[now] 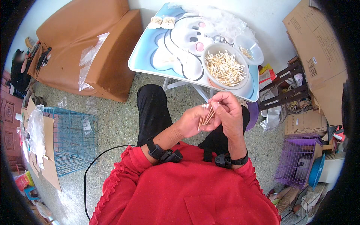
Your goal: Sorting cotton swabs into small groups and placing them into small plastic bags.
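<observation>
Head view, frame centre: left grip (190, 119) and right grip (230, 114) clamped on cotton swabs (208, 116). Align them evenly; pinch lightly

Cotton swabs (209, 115): small bunch of slender tan sticks with white tips; held tilted between left hand (192, 120) and right hand (228, 111); partly hidden from here, count apparently several.

Near the frame's centre, the cotton swabs (207, 117) showed white tips on tan sticks. At upper centre, the table (143, 60) was pale blue, printed with a black-outlined, pink-cheeked white cartoon figure. The sofa (71, 41), upper left, was orange-brown; the top (168, 187), bottom centre, red; the floor (118, 129) speckled grey.
</observation>
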{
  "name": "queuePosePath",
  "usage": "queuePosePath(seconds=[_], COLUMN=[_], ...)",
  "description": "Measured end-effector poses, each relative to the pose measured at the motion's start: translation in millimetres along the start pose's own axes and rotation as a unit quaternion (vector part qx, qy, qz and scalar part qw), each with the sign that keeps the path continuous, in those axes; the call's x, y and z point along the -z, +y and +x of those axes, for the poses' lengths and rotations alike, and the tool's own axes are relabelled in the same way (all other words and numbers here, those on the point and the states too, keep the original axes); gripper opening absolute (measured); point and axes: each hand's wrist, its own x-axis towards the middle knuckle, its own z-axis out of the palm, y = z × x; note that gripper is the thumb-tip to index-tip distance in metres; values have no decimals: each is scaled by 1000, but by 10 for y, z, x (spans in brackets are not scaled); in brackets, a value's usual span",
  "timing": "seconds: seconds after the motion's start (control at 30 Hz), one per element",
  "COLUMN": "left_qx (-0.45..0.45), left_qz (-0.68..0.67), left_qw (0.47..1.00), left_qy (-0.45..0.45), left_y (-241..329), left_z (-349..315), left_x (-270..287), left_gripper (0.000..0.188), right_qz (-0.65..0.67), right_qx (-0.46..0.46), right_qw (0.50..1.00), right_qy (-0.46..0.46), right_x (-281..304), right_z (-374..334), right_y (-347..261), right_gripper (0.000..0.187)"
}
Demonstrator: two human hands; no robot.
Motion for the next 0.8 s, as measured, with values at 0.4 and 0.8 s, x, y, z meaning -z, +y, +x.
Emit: queuePosePath(seconds=[0.4,0.8], left_qx=[10,15], left_qz=[-57,-59], left_qw=[998,998], left_qy=[-6,8], left_y=[17,-8], left_z=[-4,22], left_x=[-31,-15], left_gripper=[89,89], right_qz=[-28,-16], right_qx=[4,-5], right_qw=[999,1000], right_qy=[17,16], right_x=[24,43], right_z=[18,21], right_y=[36,40], right_gripper=[14,13])
